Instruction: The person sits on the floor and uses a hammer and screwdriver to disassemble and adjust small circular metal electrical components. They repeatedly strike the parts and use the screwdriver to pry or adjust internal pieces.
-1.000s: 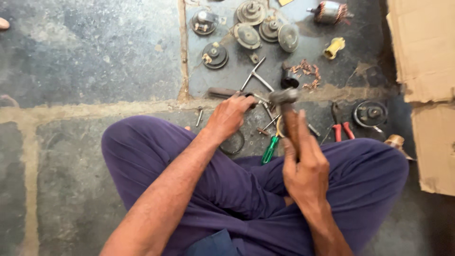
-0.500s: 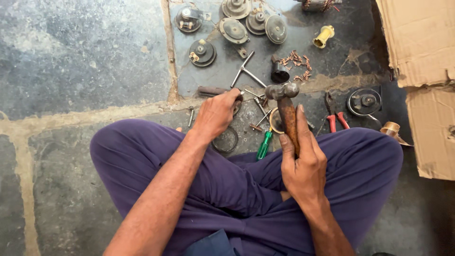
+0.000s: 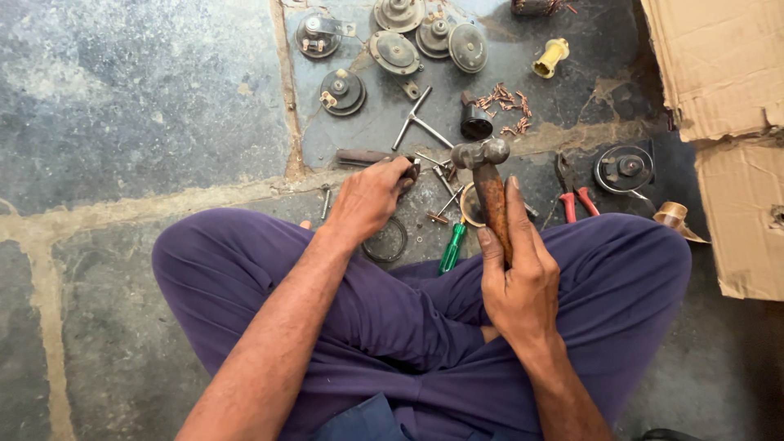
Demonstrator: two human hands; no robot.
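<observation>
The stone floor (image 3: 122, 98) carries scattered parts. Beyond the left hand's fingers (image 3: 398, 173) lie round metal horn bodies (image 3: 343, 90) and a T-handled wrench (image 3: 418, 122); a dark ring (image 3: 385, 241) lies just beside that hand. Near the right hand's fingers (image 3: 513, 204) lie a green-handled screwdriver (image 3: 451, 247) and red-handled pliers (image 3: 573, 196). Flattened cardboard (image 3: 719, 73) lies well beyond them.
</observation>
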